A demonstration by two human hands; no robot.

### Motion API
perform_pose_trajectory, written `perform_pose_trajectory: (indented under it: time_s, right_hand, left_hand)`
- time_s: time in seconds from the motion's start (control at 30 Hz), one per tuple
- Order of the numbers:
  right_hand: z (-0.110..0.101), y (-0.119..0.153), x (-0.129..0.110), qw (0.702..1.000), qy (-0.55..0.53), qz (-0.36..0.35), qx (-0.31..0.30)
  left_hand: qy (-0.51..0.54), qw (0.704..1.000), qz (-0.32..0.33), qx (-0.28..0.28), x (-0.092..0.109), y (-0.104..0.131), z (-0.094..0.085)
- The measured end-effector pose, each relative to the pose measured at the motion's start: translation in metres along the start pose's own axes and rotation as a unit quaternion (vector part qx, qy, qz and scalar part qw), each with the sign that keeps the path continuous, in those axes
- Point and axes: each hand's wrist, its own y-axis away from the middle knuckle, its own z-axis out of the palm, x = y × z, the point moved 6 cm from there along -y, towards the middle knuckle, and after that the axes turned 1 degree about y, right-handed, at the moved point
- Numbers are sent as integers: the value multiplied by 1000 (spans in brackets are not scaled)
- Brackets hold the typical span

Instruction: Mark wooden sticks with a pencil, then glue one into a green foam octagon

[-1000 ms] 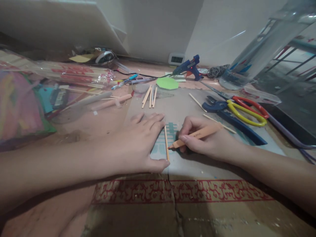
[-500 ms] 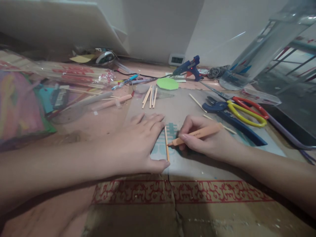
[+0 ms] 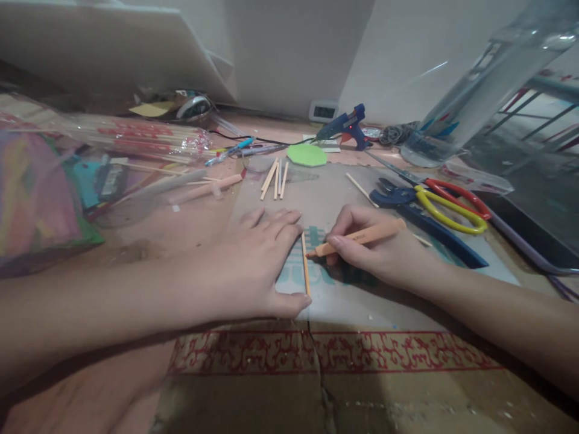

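Observation:
A thin wooden stick (image 3: 306, 265) lies on the grey board, its lower part coloured orange. My left hand (image 3: 257, 259) rests flat with its fingers spread and steadies this stick, the index fingertip at its top end and the thumb tip at its bottom end. In my right hand (image 3: 371, 247) is an orange marker (image 3: 373, 232), pinched between thumb and fingers. The marker's tip touches or nearly touches the stick's middle. Teal print on the board shows between the hands.
Several short sticks (image 3: 275, 179) lie beyond my left hand, near a green paper disc (image 3: 307, 155). Blue cutters (image 3: 436, 232) and red-yellow scissors (image 3: 452, 211) are at right. A blue glue gun (image 3: 344, 125) and a clear bottle (image 3: 456, 102) stand behind. Plastic-wrapped sticks (image 3: 131, 135) lie left.
The marker's tip has moved slightly up along the stick, away from me, together with my right hand. My left hand and the stick have stayed in place.

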Motion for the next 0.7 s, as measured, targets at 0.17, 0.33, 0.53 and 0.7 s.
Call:
perform_pose_trajectory:
  time_s: [0.17, 0.33, 0.53, 0.7]
  right_hand:
    - [1, 1, -1, 1000, 15, 1, -17]
    - [-3, -2, 1, 999, -1, 10, 31]
    - [-3, -1, 1, 1000, -2, 7, 24]
    - [0, 1, 0, 1000, 17, 3, -11]
  left_hand:
    - [-2, 1000, 2, -7, 0, 0, 2]
    - [-1, 1000, -6, -13, 0, 0, 2]
    - [-2, 1000, 1, -6, 0, -1, 0]
    - [-6, 1000, -2, -7, -1, -1, 1]
